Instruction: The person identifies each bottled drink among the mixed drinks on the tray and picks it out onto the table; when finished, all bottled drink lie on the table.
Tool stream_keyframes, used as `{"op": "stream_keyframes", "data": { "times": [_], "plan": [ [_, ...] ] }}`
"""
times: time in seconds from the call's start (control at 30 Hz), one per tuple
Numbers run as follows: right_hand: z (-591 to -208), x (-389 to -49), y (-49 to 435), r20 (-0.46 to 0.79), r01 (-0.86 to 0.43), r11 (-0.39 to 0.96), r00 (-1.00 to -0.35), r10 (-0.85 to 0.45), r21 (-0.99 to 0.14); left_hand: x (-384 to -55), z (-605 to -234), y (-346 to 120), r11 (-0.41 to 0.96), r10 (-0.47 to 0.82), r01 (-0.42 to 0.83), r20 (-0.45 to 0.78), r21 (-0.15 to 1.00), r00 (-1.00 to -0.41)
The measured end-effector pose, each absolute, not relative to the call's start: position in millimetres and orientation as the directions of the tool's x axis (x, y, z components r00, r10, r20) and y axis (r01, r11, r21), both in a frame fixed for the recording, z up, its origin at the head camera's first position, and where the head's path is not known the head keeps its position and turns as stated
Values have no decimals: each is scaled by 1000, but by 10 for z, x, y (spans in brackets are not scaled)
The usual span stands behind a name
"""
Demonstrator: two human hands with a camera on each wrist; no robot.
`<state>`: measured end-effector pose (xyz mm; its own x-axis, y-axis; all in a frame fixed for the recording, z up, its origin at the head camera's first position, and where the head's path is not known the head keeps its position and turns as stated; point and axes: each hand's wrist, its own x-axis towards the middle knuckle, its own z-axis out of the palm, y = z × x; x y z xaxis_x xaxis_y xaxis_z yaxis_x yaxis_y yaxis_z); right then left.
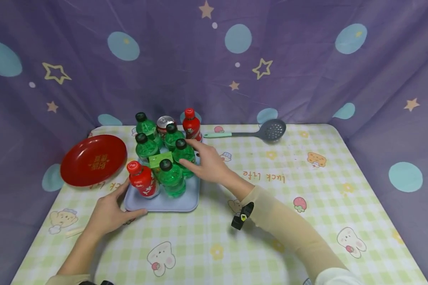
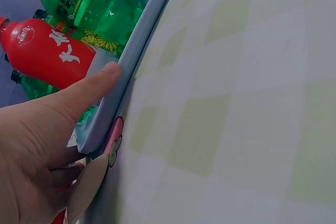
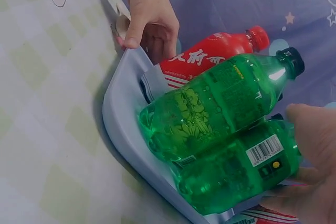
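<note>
A light blue tray [image 1: 171,206] carries several green plastic bottles with black caps, two red bottles, a drink can [image 1: 165,123] and a small light-green box [image 1: 160,159]. My left hand [image 1: 108,211] grips the tray's front left corner, its thumb along the rim, beside the front red bottle [image 1: 142,182]. On the tray's right side, my right hand [image 1: 210,162] holds a green bottle [image 3: 241,163], thumb and fingers around its upper part. Another green bottle [image 3: 205,108] stands just in front of it. The second red bottle [image 1: 191,126] is at the back right.
Left of the tray lies a red oval plate [image 1: 82,158] with gold characters. A slotted skimmer [image 1: 271,130] with a mint handle lies behind to the right. The checkered tablecloth [image 1: 256,245] reaches a purple curtain [image 1: 178,67] at the back and sides.
</note>
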<state>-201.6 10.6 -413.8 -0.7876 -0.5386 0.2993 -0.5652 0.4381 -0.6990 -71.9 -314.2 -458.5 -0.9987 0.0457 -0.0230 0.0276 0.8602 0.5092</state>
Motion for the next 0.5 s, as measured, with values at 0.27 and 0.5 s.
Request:
{"op": "stream_keyframes", "data": {
  "times": [0.27,0.5],
  "plan": [
    [-4178,-2075,61,333,-558,419,-802,-496,-717,-739,-4548,-3098,888,21,-14,-72,459,-997],
    [-4168,-2058,55,351,-546,406,-815,-462,-733,-731,-4514,-3103,905,12,-24,-82,424,-997]
  ]
}}
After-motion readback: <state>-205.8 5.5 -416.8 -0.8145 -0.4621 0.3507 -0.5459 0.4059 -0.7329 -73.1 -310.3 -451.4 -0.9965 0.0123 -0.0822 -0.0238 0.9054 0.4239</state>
